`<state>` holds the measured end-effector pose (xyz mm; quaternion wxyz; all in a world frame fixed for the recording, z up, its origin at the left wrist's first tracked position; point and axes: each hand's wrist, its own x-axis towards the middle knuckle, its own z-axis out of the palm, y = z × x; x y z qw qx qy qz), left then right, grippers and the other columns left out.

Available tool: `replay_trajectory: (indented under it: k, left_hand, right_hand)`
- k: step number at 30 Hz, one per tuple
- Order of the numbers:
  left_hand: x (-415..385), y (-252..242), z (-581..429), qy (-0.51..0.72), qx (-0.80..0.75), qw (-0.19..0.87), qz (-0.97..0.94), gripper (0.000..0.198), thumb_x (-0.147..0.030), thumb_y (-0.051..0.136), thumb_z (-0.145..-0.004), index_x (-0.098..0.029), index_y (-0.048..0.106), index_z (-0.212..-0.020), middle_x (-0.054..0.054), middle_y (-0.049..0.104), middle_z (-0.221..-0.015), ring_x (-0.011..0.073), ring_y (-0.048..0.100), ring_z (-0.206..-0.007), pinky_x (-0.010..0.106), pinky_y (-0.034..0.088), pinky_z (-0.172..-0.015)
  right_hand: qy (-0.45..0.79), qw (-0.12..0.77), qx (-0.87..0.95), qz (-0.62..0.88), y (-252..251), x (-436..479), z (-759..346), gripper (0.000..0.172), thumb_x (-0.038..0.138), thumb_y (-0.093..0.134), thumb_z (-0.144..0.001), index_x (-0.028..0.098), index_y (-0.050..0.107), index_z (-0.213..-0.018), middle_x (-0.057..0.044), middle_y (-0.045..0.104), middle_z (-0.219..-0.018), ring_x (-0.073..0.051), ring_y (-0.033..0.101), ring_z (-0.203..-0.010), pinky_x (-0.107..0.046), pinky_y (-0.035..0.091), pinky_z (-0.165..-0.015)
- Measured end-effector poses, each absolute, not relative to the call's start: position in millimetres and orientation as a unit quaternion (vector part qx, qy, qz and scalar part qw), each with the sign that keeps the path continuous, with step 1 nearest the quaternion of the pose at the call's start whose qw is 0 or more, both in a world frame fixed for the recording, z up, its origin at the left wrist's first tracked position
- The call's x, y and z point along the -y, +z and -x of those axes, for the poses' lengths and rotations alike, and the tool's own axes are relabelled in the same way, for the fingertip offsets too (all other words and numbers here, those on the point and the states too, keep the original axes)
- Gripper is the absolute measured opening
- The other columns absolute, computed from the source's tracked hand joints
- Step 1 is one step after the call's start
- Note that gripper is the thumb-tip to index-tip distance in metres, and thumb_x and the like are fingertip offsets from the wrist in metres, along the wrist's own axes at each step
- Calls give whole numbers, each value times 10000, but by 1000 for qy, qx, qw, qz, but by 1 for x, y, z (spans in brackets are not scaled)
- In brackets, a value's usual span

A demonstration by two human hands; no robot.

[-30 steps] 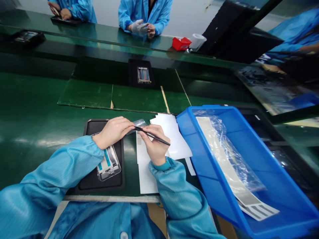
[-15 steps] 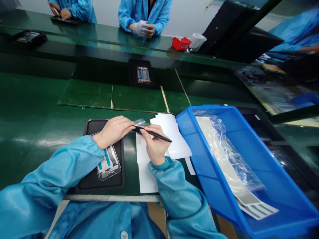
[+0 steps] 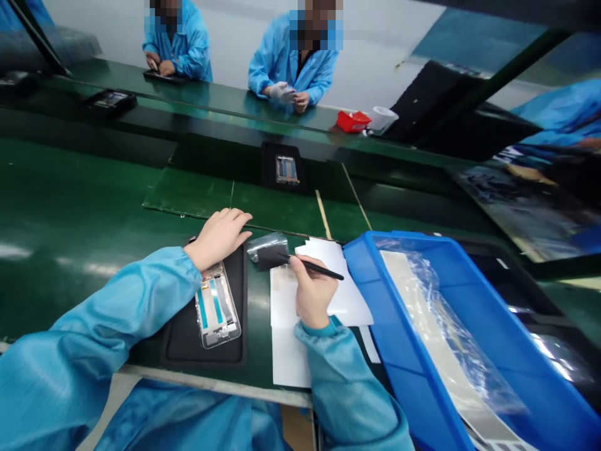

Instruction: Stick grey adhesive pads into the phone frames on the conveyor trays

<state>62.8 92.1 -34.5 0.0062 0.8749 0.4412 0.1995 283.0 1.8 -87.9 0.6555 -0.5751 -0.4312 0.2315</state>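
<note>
My right hand (image 3: 310, 293) is closed around black tweezers (image 3: 313, 267), whose tip holds a small dark piece with clear film (image 3: 267, 247) lifted off the white backing sheets (image 3: 287, 326). My left hand (image 3: 219, 237) rests open, fingers stretched out, on the top of a black tray (image 3: 206, 341). A phone frame (image 3: 217, 305) with teal strips lies in that tray, partly under my left wrist.
A blue bin (image 3: 474, 351) holding strip sheets under clear plastic stands at my right. Another black tray with a phone frame (image 3: 285, 169) lies farther along the green belt. Two people in blue coats work at the far bench, near a red box (image 3: 353, 121) and a white roll (image 3: 382, 117).
My left hand let go of the small piece and moved left onto the tray, fingers spread. The tweezers now hold the piece alone. The view tilted upward.
</note>
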Motion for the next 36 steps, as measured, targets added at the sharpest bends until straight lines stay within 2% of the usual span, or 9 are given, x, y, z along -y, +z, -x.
replay_trajectory:
  k: [5,11,14,19,23,26,30,36]
  left_hand:
    - [-58,-42,3,124,-464,24,-877,179,-316,619,-917,-170,708,-969,69,685,-893,239,596,-854,368,456,-781]
    - [-36,-65,30,146,-419,79,-892,242,-318,535,-983,-198,732,-1056,80,680,-976,234,557,-928,364,392,-791]
    - [-40,-69,25,171,-407,105,-891,249,-307,515,-999,-232,742,-1069,66,679,-951,226,543,-929,357,355,-775]
    - [-44,-72,15,178,-395,118,-893,254,-310,526,-998,-279,742,-1127,64,679,-936,231,522,-924,361,317,-750]
    - [-46,-77,10,181,-402,122,-889,238,-303,544,-989,-298,755,-1099,54,680,-918,241,524,-925,368,305,-737]
    - [-45,-76,11,191,-401,136,-886,240,-302,539,-992,-295,743,-1117,50,682,-942,239,546,-944,375,326,-759]
    - [-30,-69,22,240,-409,131,-870,257,-262,515,-995,-216,684,-1184,70,683,-1062,235,567,-1017,387,380,-839]
    - [0,-63,35,235,-410,89,-877,217,-228,491,-980,-185,694,-1043,90,677,-1041,254,574,-991,397,428,-799]
  right_hand:
    - [243,646,423,587,-96,-4,-283,272,365,864,-684,168,759,-839,-69,762,-849,-228,711,-809,-424,565,-826]
    - [249,613,449,600,-82,3,-267,278,384,862,-693,175,754,-840,-42,743,-772,-194,693,-696,-362,577,-693]
    - [301,559,494,594,-65,13,-243,238,378,850,-718,189,753,-826,-26,735,-737,-174,678,-633,-324,571,-632]
    - [436,438,545,566,-48,18,-197,216,370,834,-738,182,753,-805,-43,754,-774,-177,697,-651,-307,589,-640]
    - [483,406,536,561,-53,8,-181,270,414,824,-737,162,747,-798,-44,752,-740,-182,702,-642,-302,594,-641]
    - [487,393,529,573,-57,5,-182,284,424,823,-735,158,746,-798,-43,752,-726,-185,702,-632,-299,595,-625]
    - [479,387,536,578,-58,7,-185,262,403,820,-742,160,746,-807,-45,758,-734,-183,704,-627,-295,595,-624]
    - [480,375,533,587,-57,8,-182,247,392,828,-739,166,746,-795,-49,770,-762,-200,726,-662,-303,614,-639]
